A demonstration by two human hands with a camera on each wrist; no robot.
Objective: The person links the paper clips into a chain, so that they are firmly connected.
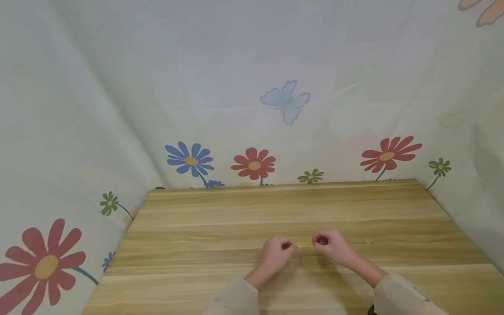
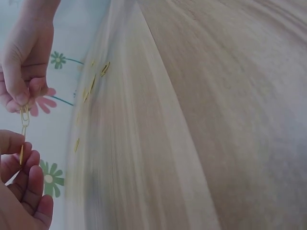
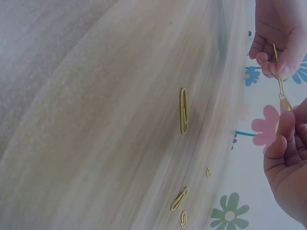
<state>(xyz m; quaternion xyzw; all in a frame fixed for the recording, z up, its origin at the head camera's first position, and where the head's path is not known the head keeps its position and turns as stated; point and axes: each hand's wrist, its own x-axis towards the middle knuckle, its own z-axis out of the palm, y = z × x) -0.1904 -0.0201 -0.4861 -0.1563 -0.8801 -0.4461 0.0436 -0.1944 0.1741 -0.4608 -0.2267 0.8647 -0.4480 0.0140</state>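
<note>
Between thumb and fingers, my left hand [image 1: 277, 253] pinches a yellow paper clip [image 3: 280, 85]. Opposite it, my right hand [image 1: 334, 248] pinches another yellow paper clip [image 2: 25, 115]. The two clips meet end to end in the gap between the hands and look hooked together. Both hands are held just above the wooden table, and fingertips cover part of each clip. Near the right hand lie loose paper clips: one [image 1: 314, 227] just beyond it, one [image 1: 327, 272] on the near side, and one [image 1: 368, 240] to its right.
Two more loose paper clips lie farther back, one [image 1: 336, 218] behind the other [image 1: 352, 228]. The wood-grain table [image 1: 189, 236] reaches back to a pale curtain [image 1: 220, 87] printed with flowers and a butterfly. The curtain also hangs along both sides.
</note>
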